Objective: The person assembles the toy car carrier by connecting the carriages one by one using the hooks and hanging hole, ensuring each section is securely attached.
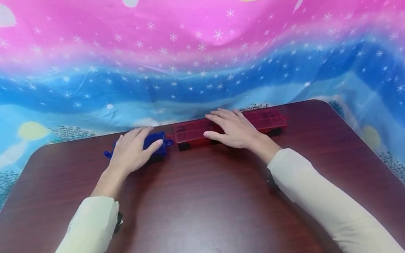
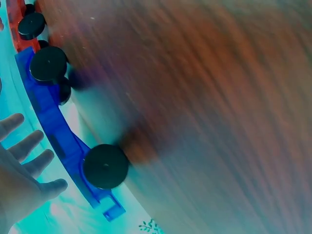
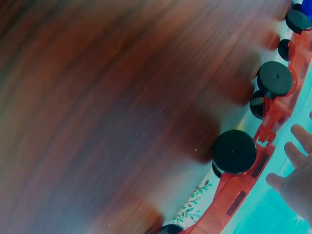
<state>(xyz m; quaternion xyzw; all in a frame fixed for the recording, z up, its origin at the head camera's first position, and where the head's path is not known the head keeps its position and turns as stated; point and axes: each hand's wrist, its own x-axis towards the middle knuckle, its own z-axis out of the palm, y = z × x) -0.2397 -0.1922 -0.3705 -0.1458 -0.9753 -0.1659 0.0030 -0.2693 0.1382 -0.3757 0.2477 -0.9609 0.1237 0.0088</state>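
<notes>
The left hand (image 1: 132, 151) has its fingers spread out over a blue see-through plastic toy car (image 2: 54, 114), and the right hand (image 1: 236, 130) has its fingers spread over red see-through plastic toy cars (image 1: 191, 132). The cars stand end to end along the far edge of the shiny dark brown table (image 1: 198, 202)

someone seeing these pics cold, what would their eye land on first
Probably the bright pink-and-blue backdrop, scattered with white snowflakes and filling the space behind the table. Next, the blue toy wagon and the longer red stretch of wagons to its right, lined up along the table's far edge. In the wrist views, the chunky black wheels under the wagons stand out.
</notes>
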